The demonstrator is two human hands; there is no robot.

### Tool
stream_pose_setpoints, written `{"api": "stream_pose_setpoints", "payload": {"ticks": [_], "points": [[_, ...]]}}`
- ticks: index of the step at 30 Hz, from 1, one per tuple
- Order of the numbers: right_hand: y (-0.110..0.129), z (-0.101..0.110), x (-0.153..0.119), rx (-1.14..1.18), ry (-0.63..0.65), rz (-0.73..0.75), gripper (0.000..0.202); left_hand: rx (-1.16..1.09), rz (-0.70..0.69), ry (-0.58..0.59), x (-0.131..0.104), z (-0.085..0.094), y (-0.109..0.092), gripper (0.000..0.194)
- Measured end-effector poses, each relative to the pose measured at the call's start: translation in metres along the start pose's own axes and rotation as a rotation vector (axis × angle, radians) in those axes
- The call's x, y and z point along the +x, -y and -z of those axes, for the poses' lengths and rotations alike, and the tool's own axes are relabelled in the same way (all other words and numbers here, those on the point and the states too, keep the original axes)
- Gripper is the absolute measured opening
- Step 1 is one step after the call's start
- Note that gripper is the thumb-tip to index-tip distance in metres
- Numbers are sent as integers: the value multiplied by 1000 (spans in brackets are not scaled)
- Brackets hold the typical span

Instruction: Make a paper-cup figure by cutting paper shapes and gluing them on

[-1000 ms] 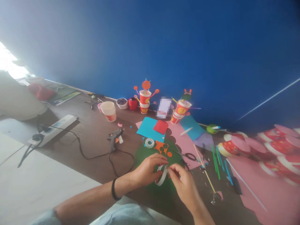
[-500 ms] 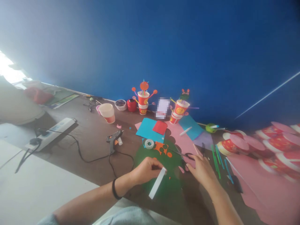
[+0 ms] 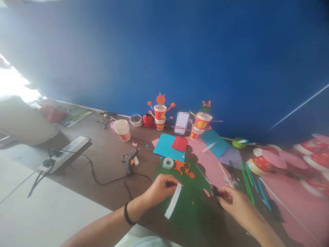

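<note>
My left hand point(image 3: 164, 188) is closed, with thumb and fingertips pinching the top end of a flat white strip point(image 3: 173, 202), which hangs down at a slant over the green paper point(image 3: 187, 192). Dark-handled scissors point(image 3: 214, 189) are in my closed right hand point(image 3: 232, 201), their blades pointing forward and left. Just ahead of my left hand lie a roll of white tape point(image 3: 168, 163) and an orange sheet with round cut-outs point(image 3: 182, 167). Small pink and orange scraps are scattered between the two hands.
To the left are a hot glue gun point(image 3: 128, 160), its cord and a power strip point(image 3: 68, 152). Stacked-cup figures point(image 3: 160, 118) stand near the blue wall. Blue card point(image 3: 164, 145) lies mid-table. Green pipe cleaners point(image 3: 247, 183) and decorated red cups point(image 3: 264, 164) are at the right.
My right hand has lifted the scissors and drawn them back toward me. My left hand still pinches the white strip, nearly in place. The view has shifted slightly.
</note>
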State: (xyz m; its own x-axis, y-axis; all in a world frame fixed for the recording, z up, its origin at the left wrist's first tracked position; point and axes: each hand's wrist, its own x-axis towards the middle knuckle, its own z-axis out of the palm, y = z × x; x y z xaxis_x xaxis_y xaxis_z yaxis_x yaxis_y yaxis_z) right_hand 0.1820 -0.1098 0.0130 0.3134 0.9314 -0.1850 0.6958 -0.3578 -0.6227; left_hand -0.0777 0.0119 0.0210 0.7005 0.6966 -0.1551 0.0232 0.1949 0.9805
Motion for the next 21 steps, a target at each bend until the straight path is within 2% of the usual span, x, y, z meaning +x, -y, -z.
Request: {"api": "stream_pose_setpoints", "payload": {"ticks": [3,5,7,10,12,17,21], "points": [[23,-5,-24,323,68,55,17,-1,-8,10,1,3,1,23],[40,-8,-34,429,93,4,14,24,-26,27,2,3,0,20],[53,-7,-38,470,176,-37,18,71,-41,42,1,3,-2,18],[60,-2,-37,445,285,-1,14,160,-51,58,1,4,-6,15],[60,1,-35,407,303,36,11,206,-63,63,0,6,-7,14],[57,4,-32,192,286,109,7,258,-124,83,-3,10,-7,19],[61,5,-32,23,251,144,7,215,-110,94,-4,11,-6,24]]}}
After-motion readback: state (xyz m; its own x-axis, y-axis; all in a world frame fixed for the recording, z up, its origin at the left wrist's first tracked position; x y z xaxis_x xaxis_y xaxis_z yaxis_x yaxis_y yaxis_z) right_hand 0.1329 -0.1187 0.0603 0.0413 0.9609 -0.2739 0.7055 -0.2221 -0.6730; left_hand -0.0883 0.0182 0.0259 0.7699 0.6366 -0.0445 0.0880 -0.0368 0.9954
